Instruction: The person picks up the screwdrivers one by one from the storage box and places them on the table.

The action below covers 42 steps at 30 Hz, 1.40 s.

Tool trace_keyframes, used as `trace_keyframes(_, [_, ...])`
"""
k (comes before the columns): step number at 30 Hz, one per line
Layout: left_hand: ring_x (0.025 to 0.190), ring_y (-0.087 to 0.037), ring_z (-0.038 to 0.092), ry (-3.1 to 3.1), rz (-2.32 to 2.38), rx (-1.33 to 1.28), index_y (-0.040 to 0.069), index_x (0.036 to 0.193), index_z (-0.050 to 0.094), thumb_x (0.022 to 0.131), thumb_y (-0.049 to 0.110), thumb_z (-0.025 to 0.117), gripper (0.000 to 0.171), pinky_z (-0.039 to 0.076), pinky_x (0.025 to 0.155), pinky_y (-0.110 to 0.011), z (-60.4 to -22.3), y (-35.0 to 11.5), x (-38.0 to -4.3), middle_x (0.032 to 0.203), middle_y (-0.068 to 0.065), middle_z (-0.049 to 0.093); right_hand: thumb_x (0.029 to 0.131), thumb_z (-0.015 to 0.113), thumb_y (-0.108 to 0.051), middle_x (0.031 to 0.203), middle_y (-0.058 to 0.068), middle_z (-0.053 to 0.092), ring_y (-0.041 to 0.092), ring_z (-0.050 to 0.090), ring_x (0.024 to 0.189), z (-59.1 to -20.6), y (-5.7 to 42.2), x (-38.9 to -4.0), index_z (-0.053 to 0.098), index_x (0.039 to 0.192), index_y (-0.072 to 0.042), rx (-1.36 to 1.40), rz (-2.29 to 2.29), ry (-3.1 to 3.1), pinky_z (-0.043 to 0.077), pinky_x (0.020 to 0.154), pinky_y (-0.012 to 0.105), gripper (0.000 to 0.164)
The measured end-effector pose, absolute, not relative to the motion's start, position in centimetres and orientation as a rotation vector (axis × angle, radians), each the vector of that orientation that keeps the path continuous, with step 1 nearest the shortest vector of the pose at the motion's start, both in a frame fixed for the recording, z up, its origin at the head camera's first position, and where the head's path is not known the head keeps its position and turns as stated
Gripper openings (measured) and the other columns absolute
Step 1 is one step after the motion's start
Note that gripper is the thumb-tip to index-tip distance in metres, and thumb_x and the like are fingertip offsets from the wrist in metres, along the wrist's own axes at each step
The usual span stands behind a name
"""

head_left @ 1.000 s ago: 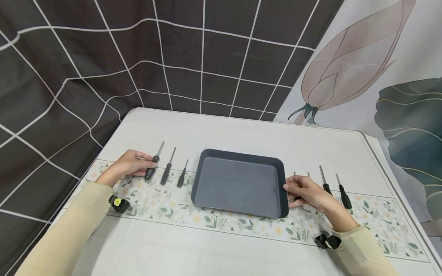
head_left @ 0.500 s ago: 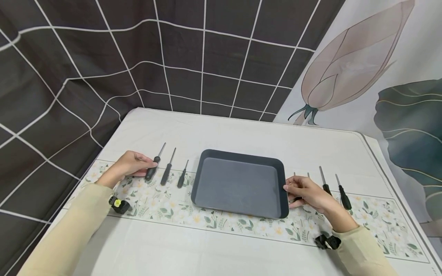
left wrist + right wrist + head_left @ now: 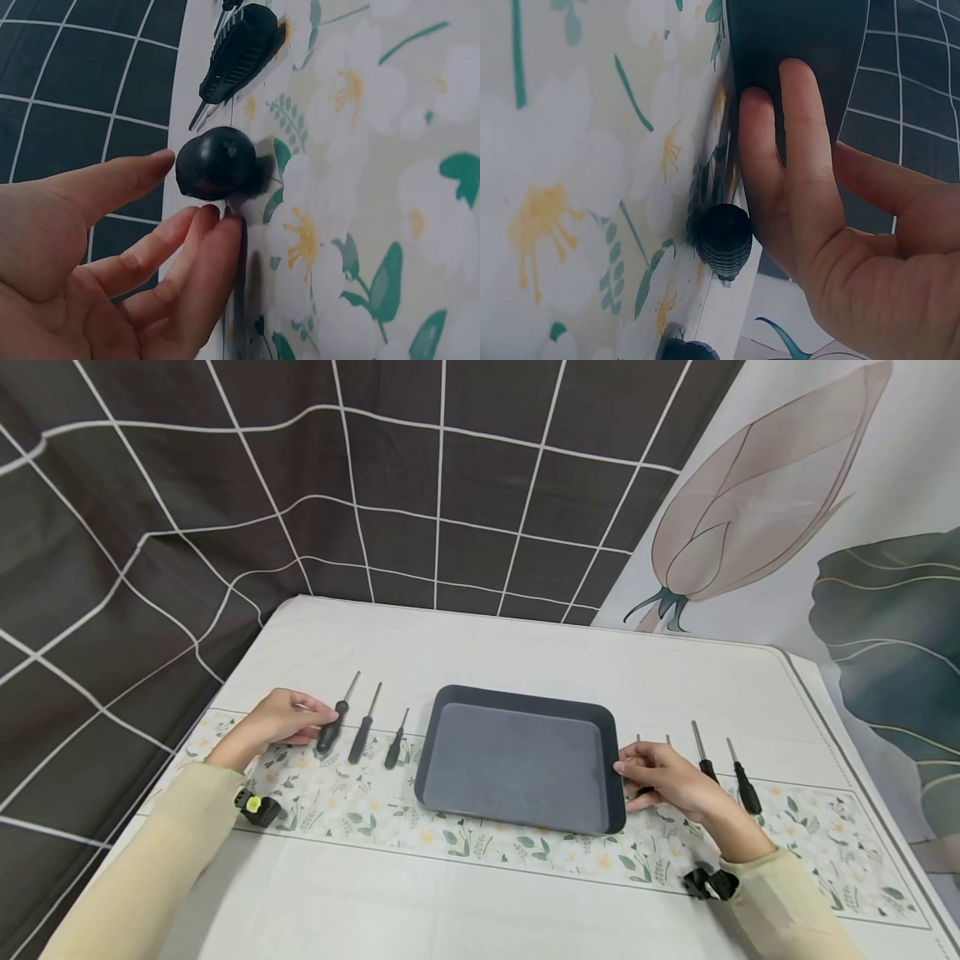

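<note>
At the left, my left hand (image 3: 288, 717) pinches the black handle of a screwdriver (image 3: 327, 737) between thumb and fingers. In the left wrist view the rounded end of that handle (image 3: 217, 161) faces the camera, the thumb on one side and the fingers on the other. A dark grey rectangular tray (image 3: 517, 768) lies in the middle of the table. My right hand (image 3: 671, 777) holds its right edge, thumb at the rim. In the right wrist view the fingers (image 3: 810, 142) lie along the tray's outer wall (image 3: 754, 45).
Two smaller screwdrivers (image 3: 360, 742) lie between the left hand and the tray. Right of the tray are two more screwdrivers (image 3: 747, 789), and others partly hidden behind the right hand. A white tablecloth (image 3: 337, 893) with a floral band covers the table. Dark grid-patterned cloth (image 3: 487, 485) hangs behind.
The screwdriver in my left hand has shifted very slightly to the right at its tip. My right hand and the tray have stayed in place.
</note>
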<state>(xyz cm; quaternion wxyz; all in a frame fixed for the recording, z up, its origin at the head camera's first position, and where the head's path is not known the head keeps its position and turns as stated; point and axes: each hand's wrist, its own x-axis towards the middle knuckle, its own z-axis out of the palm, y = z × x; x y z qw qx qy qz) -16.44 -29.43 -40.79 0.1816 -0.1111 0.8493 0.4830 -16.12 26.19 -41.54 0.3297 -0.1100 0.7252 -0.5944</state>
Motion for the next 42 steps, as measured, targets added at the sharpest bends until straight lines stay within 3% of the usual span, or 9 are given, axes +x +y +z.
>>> trace_keyframes(6, [0.078,-0.014,0.069,2.442,1.325,-0.312,-0.012,0.124,0.058,0.097,0.022,0.067,0.044,0.063,0.072,-0.026,-40.5,-29.5,-16.3,0.095,-0.011,0.073,0.106,0.046,-0.005,0.094,0.014,0.062,0.019,0.069,0.08,-41.5,26.1,-16.3,0.034,0.126,0.026,-0.289,-1.537,1.919,0.065,0.074,0.039,0.039])
trace_keyframes(14, [0.08,-0.019,0.07,2.493,1.299,-0.256,-0.012,0.122,0.06,0.096,0.022,0.068,0.043,0.063,0.072,-0.03,-40.1,-29.2,-16.3,0.097,-0.019,0.072,0.106,0.047,-0.007,0.094,0.013,0.063,0.019,0.069,0.081,-41.5,26.0,-16.5,0.033,0.129,0.027,-0.289,-1.53,1.935,0.065,0.074,0.039,0.043])
trace_keyframes(28, [0.08,-0.019,0.07,2.539,1.261,-0.215,-0.012,0.122,0.06,0.097,0.02,0.067,0.041,0.062,0.073,-0.029,-40.0,-28.4,-16.6,0.098,-0.02,0.072,0.106,0.046,-0.006,0.094,0.012,0.062,0.018,0.068,0.08,-41.5,25.7,-16.4,0.034,0.13,0.026,-0.275,-1.542,1.938,0.065,0.074,0.038,0.042])
trace_keyframes(34, [0.075,-0.022,0.068,2.626,1.186,-0.137,-0.011,0.121,0.062,0.097,0.024,0.067,0.042,0.061,0.068,-0.033,-39.9,-28.2,-16.3,0.089,-0.017,0.072,0.106,0.047,-0.007,0.096,0.016,0.064,0.021,0.069,0.082,-41.3,25.9,-16.2,0.034,0.131,0.027,-0.267,-1.534,1.973,0.064,0.077,0.041,0.044])
trace_keyframes(42, [0.082,-0.03,0.07,2.83,1.175,0.093,-0.007,0.121,0.064,0.102,0.016,0.059,0.031,0.058,0.062,-0.027,-39.7,-27.3,-15.0,0.101,-0.021,0.071,0.106,0.051,-0.012,0.101,0.023,0.065,0.029,0.069,0.086,-40.2,26.1,-15.2,0.043,0.13,0.022,-0.278,-1.504,2.145,0.064,0.076,0.04,0.043])
